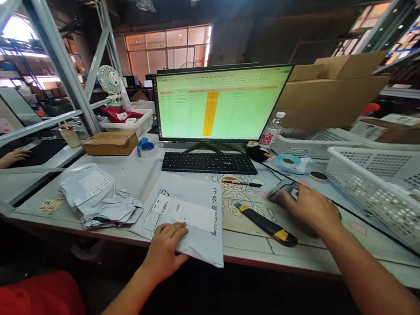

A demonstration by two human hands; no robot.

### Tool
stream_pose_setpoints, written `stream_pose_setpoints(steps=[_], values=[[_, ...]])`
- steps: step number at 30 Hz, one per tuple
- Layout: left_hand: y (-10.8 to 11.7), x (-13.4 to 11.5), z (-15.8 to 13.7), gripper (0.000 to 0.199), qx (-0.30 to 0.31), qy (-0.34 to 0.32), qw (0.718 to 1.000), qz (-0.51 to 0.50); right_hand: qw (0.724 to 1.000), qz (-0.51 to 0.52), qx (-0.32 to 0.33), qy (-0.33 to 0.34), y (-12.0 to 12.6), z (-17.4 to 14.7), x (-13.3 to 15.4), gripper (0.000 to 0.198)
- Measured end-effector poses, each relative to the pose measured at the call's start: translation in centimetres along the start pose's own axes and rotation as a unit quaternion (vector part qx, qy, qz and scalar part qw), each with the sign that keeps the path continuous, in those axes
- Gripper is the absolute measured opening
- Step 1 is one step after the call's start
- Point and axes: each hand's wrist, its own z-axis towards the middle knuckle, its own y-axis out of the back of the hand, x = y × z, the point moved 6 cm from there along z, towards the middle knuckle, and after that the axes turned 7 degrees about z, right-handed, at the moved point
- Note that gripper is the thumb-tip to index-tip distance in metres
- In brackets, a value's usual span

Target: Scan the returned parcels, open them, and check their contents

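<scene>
A pale grey mailing bag (200, 216) with a printed label and black handwriting lies across the table's front edge. My left hand (168, 248) grips its near edge, fingers together on top and thumb at the rim. My right hand (308, 208), smeared by motion, is closed around a dark grey handheld device (280, 191); its exact kind is too blurred to tell. Between my hands lies a black and yellow utility knife (266, 223), and behind it a black pen (241, 183). Left of the bag are crumpled grey mailing bags (100, 195), one labelled.
Behind are a keyboard (208, 162) and a monitor (220, 108) showing a spreadsheet. White plastic baskets (382, 182) line the right, beside a tape roll (288, 162) and a bottle (273, 128). A brown box (110, 143) stands left. Another person's hand (15, 157) shows far left.
</scene>
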Motion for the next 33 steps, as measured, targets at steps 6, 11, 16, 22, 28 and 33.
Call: stream_pose_setpoints(steps=[6, 11, 16, 22, 28, 33], values=[[-0.3, 0.0, 0.2, 0.051, -0.025, 0.001, 1.0, 0.02, 0.991, 0.044, 0.037, 0.123, -1.5, 6.8, 9.8, 0.049], [-0.4, 0.0, 0.1, 0.051, -0.029, -0.002, 0.999, 0.021, 0.986, 0.023, 0.118, 0.116, -6.0, 10.8, 13.0, 0.034], [-0.5, 0.1, 0.1, 0.052, -0.04, 0.006, 0.999, 0.009, 0.982, 0.004, 0.148, 0.117, -6.9, 11.9, 13.7, 0.039], [-0.2, -0.3, 0.2, 0.049, -0.044, -0.012, 0.999, 0.017, 0.976, 0.006, 0.168, 0.138, -5.3, 11.0, 15.9, 0.046], [7.7, 1.7, 1.8, 0.025, -0.187, -0.002, 0.982, 0.028, 0.961, 0.017, 0.171, 0.215, -2.5, 2.0, 13.2, 0.051], [16.5, 6.1, 5.2, 0.041, -0.338, 0.223, 0.914, 0.012, 0.963, 0.002, 0.169, 0.212, -3.1, -6.6, 7.2, 0.065]])
